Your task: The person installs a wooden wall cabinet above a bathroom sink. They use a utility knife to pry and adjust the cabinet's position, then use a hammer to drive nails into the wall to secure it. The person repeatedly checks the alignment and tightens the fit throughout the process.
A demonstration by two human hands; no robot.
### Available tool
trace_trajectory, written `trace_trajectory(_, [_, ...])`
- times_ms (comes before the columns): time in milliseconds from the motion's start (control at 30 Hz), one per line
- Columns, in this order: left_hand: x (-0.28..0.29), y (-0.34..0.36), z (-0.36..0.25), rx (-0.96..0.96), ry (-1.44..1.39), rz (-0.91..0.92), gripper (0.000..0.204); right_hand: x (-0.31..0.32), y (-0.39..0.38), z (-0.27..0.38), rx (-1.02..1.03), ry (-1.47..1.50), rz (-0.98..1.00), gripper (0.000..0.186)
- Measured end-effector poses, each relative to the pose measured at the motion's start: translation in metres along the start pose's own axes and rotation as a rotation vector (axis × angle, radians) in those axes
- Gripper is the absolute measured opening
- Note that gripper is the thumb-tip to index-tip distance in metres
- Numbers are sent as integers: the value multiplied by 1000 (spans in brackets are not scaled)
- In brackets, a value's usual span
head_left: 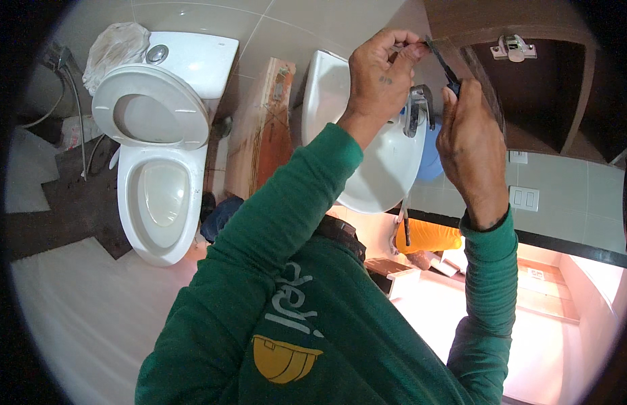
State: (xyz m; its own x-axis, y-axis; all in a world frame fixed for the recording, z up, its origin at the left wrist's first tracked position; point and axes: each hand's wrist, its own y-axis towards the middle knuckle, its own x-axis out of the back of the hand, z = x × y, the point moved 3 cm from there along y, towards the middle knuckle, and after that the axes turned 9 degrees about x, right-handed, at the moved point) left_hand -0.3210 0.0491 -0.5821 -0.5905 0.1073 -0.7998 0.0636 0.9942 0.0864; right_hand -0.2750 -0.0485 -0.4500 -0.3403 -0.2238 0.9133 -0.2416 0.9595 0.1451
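Observation:
My right hand [472, 138] is closed round the dark handle of a thin tool [448, 74], whose narrow dark blade points up and left along the edge of a brown wooden cabinet [489, 20]. My left hand [381, 81] is closed at the blade's tip, its thumb and forefinger pinched on something too small to make out. Both hands are above a white washbasin [361, 175] with a metal faucet [413, 115]. A metal hinge [512, 48] is fixed inside the cabinet to the right.
A white toilet [158, 202] with raised seat stands left, a cloth [114, 50] on its cistern. A wooden board [266, 142] leans between toilet and basin. A hose [77, 121] hangs far left. Switches [526, 198] are on the tiles; a yellow object [428, 233] lies below.

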Motion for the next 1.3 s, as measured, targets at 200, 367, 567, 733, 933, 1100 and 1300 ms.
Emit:
trace_trajectory(200, [-2,-2,2,-15,-53,3,18,-2,4,0,72,-44,-61,27])
trace_trajectory(367, [6,-1,11,59,-15,-37,18,-29,5,-38,-100,-96,23,34])
trace_trajectory(567, [58,-16,4,104,100,-188,20,-8,-64,10,-373,225,366,31])
trace_trajectory(733, [88,-100,20,398,744,72,26,10,-154,18,-283,780,364,42])
trace_trajectory(933, [73,-203,171,181,845,828,11,62,-201,2,-957,869,125,34])
trace_trajectory(1100, [87,-257,253,684,313,1968,9,58,-244,1,-1115,925,-130,32])
trace_trajectory(1300, [60,-235,173,-36,1242,1299,29,15,-302,-20,-915,656,-348,30])
